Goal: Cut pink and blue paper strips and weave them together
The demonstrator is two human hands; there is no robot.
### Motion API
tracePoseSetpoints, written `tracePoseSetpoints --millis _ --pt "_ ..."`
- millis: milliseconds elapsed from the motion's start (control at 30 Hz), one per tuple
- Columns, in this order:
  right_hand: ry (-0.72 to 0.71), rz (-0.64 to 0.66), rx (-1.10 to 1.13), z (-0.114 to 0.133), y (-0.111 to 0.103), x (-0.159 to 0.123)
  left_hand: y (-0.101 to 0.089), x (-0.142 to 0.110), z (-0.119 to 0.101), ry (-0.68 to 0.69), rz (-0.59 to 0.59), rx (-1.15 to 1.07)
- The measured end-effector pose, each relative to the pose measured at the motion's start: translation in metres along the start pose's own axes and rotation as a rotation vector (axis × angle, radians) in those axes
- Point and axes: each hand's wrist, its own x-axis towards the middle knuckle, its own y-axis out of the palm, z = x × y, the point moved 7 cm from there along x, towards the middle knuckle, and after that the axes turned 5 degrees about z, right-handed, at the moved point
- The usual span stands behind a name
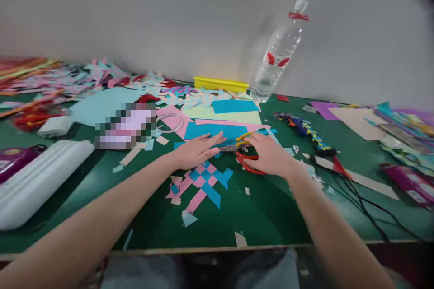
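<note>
My right hand (271,154) grips a pair of scissors (250,169) with one yellow and one red handle, low over the green table. The scissor blades point left toward my left hand (196,151), which lies flat with its fingers stretched out. Its fingertips reach close to the blades, and its palm covers the upper edge of a woven fish shape (203,179) of blue and pink paper strips. Just beyond both hands lie a blue paper sheet (233,132) and a pink strip (230,123). Whether the left fingers touch the blades I cannot tell.
A roll of tape (168,123) and a phone (127,128) lie left, beside a long white packet (44,180). A clear bottle (280,54) leans against the wall behind a yellow tray (220,84). A braided cord (307,133) and paper scraps are at right.
</note>
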Motion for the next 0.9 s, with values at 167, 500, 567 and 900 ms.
tracePoseSetpoints --millis 167,500,567,900 --pt "-0.036 0.046 0.072 -0.003 0.002 -0.001 0.002 -0.001 -0.001 0.015 -0.008 0.018" --pt "-0.043 0.020 0.077 0.002 -0.005 -0.007 -0.006 -0.007 -0.007 0.065 -0.112 -0.045" --pt "-0.032 0.016 0.073 0.000 -0.007 -0.009 -0.011 -0.010 -0.008 0.074 -0.179 -0.119" --pt "0.024 0.069 0.107 -0.024 -0.005 -0.016 -0.033 -0.017 -0.006 0.132 -0.493 -0.265"
